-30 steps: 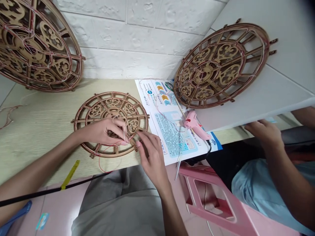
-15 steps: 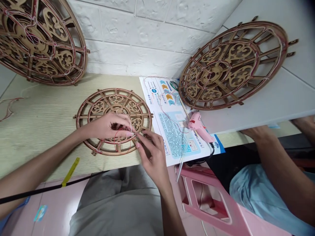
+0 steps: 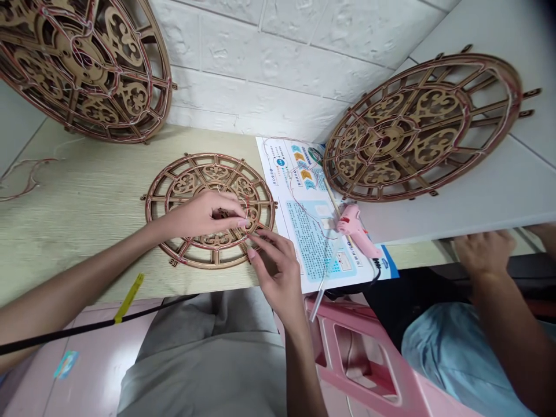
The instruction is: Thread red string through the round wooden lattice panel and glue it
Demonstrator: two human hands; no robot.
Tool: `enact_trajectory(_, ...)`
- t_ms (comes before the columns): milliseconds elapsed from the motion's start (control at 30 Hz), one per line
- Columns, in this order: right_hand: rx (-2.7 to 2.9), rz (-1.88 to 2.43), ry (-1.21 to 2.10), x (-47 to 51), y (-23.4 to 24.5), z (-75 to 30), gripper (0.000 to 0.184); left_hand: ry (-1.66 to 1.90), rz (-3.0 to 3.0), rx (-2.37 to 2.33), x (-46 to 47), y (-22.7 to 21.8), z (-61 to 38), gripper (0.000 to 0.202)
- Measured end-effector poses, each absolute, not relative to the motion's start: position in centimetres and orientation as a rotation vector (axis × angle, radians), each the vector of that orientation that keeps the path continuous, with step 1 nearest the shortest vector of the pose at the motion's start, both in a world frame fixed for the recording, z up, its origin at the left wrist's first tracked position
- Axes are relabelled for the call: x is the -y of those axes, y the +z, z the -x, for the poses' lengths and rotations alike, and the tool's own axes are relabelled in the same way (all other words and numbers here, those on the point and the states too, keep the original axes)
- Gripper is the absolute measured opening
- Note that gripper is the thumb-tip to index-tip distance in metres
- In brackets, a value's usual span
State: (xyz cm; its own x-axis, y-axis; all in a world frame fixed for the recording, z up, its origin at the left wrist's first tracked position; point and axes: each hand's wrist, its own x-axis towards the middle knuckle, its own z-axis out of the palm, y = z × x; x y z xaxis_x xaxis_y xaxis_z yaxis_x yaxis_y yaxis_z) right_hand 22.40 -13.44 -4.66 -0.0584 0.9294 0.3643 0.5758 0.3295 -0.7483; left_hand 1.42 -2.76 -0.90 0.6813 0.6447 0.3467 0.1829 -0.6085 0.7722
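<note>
One round, laser-cut brown wooden wheel [image 3: 211,157] with scrollwork panels and spokes lies flat on the tabletop, just left of the printed sheet. A thin red wire [image 3: 247,202] runs along its ring near the lower right rim. The left hand [image 3: 202,215] lies curled across the wheel, its fingertips [image 3: 242,223] pinched together on the wire at the rim. The right hand [image 3: 273,272] sits just beyond the lower right rim, fingers partly closed and fingertips [image 3: 252,253] touching the rim area; whether they grip the wire cannot be determined.

Two larger wired wooden wheels stand apart: the upper left wheel [image 3: 163,87] beside the wall, the right wheel [image 3: 516,92] resting on a white board [image 3: 456,220]. A blue-and-white instruction sheet [image 3: 304,231] lies between them, under a pink hot glue gun [image 3: 354,229]. A yellow strip [image 3: 129,298] and a black cable [image 3: 87,327] cross the near table edge. Loose pale wire [image 3: 26,182] lies at far left.

The surface is a pale wood-grain table [image 3: 73,202] against a white brick-pattern wall [image 3: 278,58]. A pink plastic stool [image 3: 351,359] stands below. At right, a co-worker's hand [image 3: 484,252] rests at the board's edge.
</note>
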Motion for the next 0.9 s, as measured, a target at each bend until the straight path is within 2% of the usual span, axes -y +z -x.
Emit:
enact_trajectory(267, 1.744, 1.358, 0.492, 13.5, -4.8, -22.2, 0.024, 0.762, -2.166, -0.523, 2.9, -1.1, -1.7, 0.02)
enact_trajectory(467, 1.783, 1.372, 0.443, 13.5, -4.9, -22.0, 0.031, 0.667, -2.129, -0.465, 2.8, -0.7, -1.1, 0.014)
enact_trajectory(900, 1.797, 1.336, 0.427, 13.5, -5.0, -22.3, 0.026, 0.611, -2.14, -0.464, 3.0, 0.0, -0.6, 0.014)
